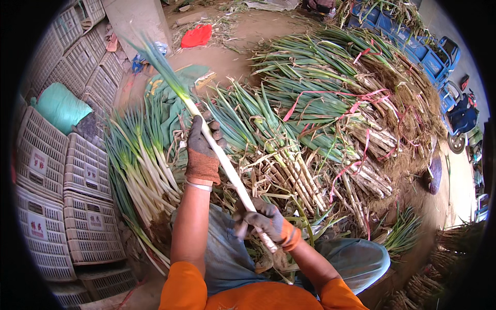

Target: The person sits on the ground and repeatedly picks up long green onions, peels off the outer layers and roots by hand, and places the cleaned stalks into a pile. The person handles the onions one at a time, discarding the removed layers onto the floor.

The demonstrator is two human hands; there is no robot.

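One long Welsh onion (231,168) slants across the view, its green leaves pointing up and left, its white stem bare. My left hand (201,141), in a dirty grey work glove with a rust-coloured cuff, holds it around the upper white part. Near the root end, my right hand (265,221), gloved in grey and orange, grips the stem. Cleaner white-stemmed onions (143,178) lie in a pile by my left arm. Before me are untrimmed onions (298,178) with dry brown outer leaves, and loose peelings (267,190) lie between them and my knees.
Larger heaps of rooty onions (329,89) bear pink ties (360,102). Stacked plastic crates (87,174) bearing writing stand left, below a turquoise sack (62,108). A green cloth (170,97), red bag (197,36) and concrete pillar (135,23) are farther off. A blue vehicle (422,50) stands upper right.
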